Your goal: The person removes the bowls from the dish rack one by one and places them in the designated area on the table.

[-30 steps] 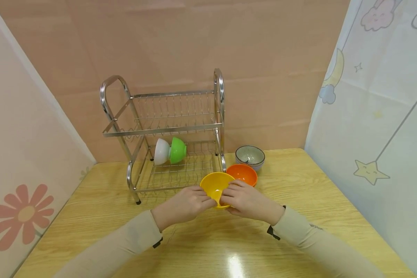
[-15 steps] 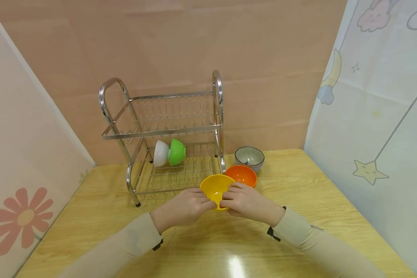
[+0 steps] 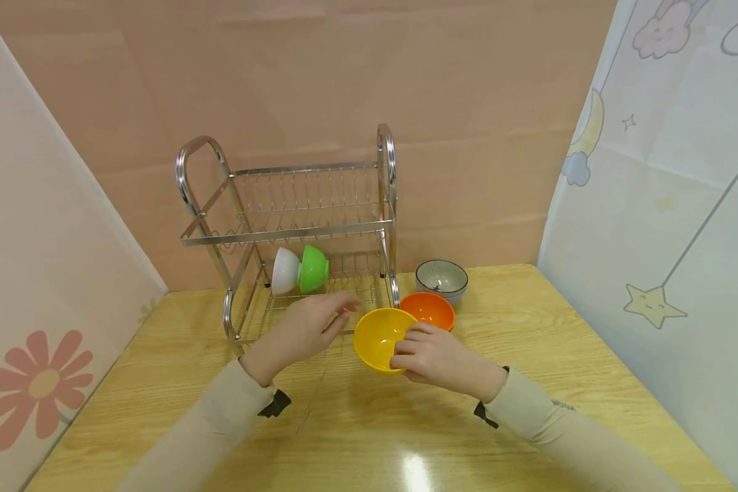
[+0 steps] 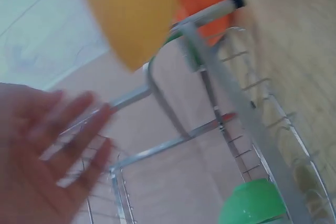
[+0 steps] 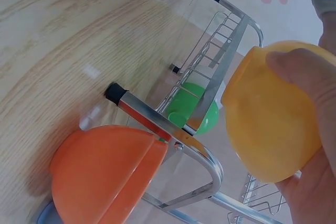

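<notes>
My right hand [image 3: 436,359] grips a yellow bowl [image 3: 374,338] by its right side, the thumb on its outside in the right wrist view. The bowl is held up in front of the dish rack, its mouth tilted toward me. My left hand [image 3: 304,331] is apart from it on the left, fingers loosely extended before the rack's lower shelf. In the left wrist view those fingers are blurred and nothing lies between them. An orange bowl [image 3: 430,309] stands just behind the yellow one, partly covered by it and my right hand.
A two-tier metal dish rack [image 3: 289,234] stands at the back. On its lower shelf a white bowl [image 3: 285,271] and a green bowl [image 3: 313,268] rest on their sides. A grey dark-rimmed bowl [image 3: 443,277] sits behind the orange one on the wooden table [image 3: 529,321].
My left hand has let go of the yellow bowl and moved left and up toward the rack. The right hand still holds the bowl in nearly the same place.
</notes>
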`<action>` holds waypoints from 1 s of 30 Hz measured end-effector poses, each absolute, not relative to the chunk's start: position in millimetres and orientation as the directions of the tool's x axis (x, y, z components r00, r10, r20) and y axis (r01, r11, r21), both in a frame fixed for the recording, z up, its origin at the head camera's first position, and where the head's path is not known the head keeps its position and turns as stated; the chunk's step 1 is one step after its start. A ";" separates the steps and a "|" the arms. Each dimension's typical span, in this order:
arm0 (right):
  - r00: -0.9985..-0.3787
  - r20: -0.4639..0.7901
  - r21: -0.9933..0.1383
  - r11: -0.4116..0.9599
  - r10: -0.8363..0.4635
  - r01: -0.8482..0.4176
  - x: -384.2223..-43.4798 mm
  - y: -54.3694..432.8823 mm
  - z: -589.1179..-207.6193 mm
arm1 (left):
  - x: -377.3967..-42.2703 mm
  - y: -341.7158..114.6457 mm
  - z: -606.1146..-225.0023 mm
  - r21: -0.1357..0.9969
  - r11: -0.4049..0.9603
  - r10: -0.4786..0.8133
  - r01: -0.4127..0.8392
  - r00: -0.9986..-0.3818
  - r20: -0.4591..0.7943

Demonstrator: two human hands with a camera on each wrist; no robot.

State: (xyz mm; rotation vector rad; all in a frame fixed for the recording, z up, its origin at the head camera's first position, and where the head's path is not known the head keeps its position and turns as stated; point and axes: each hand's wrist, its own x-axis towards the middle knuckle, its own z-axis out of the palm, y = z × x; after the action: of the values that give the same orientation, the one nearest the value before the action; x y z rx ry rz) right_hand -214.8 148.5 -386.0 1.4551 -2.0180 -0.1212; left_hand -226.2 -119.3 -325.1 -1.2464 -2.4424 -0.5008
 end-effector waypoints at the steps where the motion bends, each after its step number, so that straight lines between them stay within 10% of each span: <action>1: -0.184 0.437 0.425 0.383 -0.880 -0.820 -214.8 148.6 -386.0 | -228.1 -120.9 -323.2 0.209 0.584 0.680 0.785 -0.613 0.402; 5: -0.185 0.425 0.429 0.377 -0.886 -0.821 -215.1 148.5 -386.4 | -235.0 -125.7 -326.0 0.341 0.677 0.659 0.652 -0.743 0.114; 13: -0.181 0.427 0.433 0.376 -0.886 -0.819 -215.9 147.5 -384.6 | -240.3 -124.5 -348.4 0.371 0.704 0.700 0.605 -0.677 -0.227; 30: -0.177 0.535 0.458 0.460 -0.826 -0.761 -208.6 176.1 -361.0 | -234.0 -121.3 -355.7 0.355 0.757 0.653 0.548 -0.658 -0.376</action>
State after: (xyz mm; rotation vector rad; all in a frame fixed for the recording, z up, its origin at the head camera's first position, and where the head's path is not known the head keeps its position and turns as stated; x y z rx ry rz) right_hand -208.6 176.1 -361.0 1.3239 -1.9575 -0.1103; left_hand -234.0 -121.3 -355.7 -1.2474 -3.3972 -0.3969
